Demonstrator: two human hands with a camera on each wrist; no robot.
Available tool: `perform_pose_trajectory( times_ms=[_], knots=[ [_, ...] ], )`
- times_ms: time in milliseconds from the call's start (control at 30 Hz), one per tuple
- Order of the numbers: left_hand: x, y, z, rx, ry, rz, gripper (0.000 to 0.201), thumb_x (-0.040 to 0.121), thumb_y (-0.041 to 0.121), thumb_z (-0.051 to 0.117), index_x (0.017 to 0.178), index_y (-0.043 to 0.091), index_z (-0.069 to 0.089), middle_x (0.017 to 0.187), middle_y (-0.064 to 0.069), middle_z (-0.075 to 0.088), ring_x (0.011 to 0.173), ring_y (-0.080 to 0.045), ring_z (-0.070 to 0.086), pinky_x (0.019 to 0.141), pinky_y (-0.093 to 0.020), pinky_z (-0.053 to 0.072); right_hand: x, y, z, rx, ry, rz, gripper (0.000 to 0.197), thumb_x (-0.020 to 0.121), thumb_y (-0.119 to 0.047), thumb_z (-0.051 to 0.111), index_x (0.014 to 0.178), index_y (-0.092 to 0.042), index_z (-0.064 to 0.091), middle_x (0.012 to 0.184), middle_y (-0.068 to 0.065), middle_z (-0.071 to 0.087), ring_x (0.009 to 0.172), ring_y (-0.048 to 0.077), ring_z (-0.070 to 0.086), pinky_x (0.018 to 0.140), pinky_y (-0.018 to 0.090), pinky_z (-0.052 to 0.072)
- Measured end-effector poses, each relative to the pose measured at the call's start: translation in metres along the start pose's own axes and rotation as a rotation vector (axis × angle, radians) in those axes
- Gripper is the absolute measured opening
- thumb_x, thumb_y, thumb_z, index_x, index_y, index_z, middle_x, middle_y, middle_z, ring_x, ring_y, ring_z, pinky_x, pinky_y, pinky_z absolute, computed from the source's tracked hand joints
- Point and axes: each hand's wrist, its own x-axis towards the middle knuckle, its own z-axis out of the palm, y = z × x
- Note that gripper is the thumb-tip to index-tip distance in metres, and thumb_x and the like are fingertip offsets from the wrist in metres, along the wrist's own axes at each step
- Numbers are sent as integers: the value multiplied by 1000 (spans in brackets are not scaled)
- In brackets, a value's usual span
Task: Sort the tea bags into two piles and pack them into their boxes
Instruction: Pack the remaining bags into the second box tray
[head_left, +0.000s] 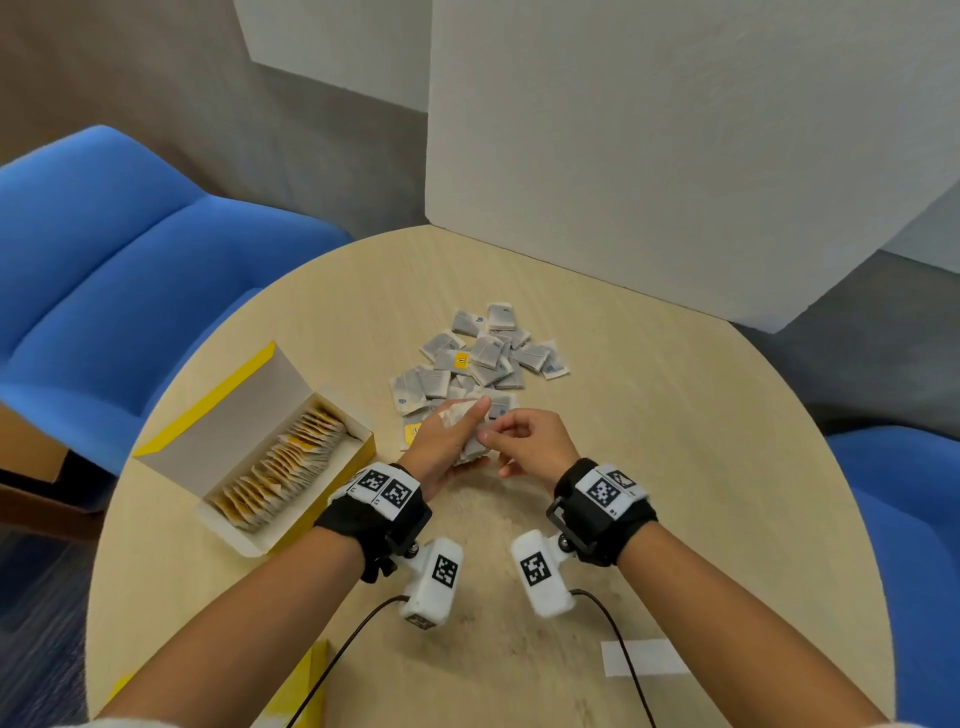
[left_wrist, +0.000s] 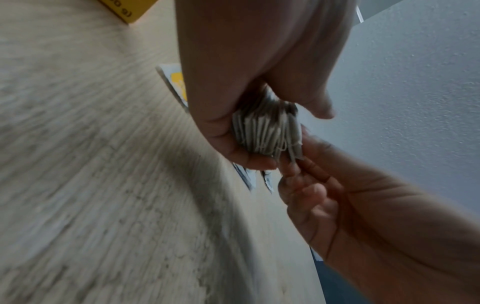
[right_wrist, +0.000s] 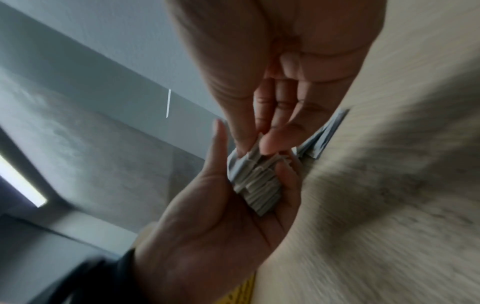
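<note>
Here, from the head camera, the open yellow box (head_left: 270, 447) lies at the left of the table (head_left: 675, 415) with a row of yellow-tagged bags (head_left: 283, 470) inside. A loose pile (head_left: 480, 358) lies behind the hands. The left hand (head_left: 447, 447) grips a stack (head_left: 470, 447); the right hand (head_left: 524, 441) pinches its edge.

In the left wrist view, the stack (left_wrist: 267, 133) shows edge-on, its top hidden by the palm.

The right wrist view is blurred; the fingertips (right_wrist: 270, 142) nip one bag.
</note>
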Motion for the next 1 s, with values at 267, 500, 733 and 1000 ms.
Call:
perform_pose_trajectory(
  times_ms=[267,500,733,1000],
  knots=[
    [3,2,-19,-2,99,3,10,86,17,67,96,16,65,80,-2,66,69,-13,61,53,-23,53,36,-14,-12,-289,44,-38,5,85,-11,68,88,-15,67,82,0,60,64,11,57,51,25,55],
    [2,14,-29,13,122,31,11,85,16,69,95,17,63,75,-1,64,56,-8,58,44,-19,47,86,-15,-17,-898,47,-71,41,74,-28,78,109,-14,63,115,10,58,102,24,58,75,25,41],
    [3,12,-28,15,114,13,15,83,24,71,94,18,63,77,-1,62,62,-10,58,50,-20,50,82,-11,-28,-783,62,-56,27,76,-17,76,70,-22,50,71,-7,51,76,17,54,57,24,44],
    [-1,7,-13,29,82,-17,20,83,37,67,85,19,60,72,0,60,62,-11,56,55,-23,51,38,-24,-52,30,58,-33,13,86,0,65,86,-13,65,92,17,54,76,24,63,57,26,58]
  ],
)
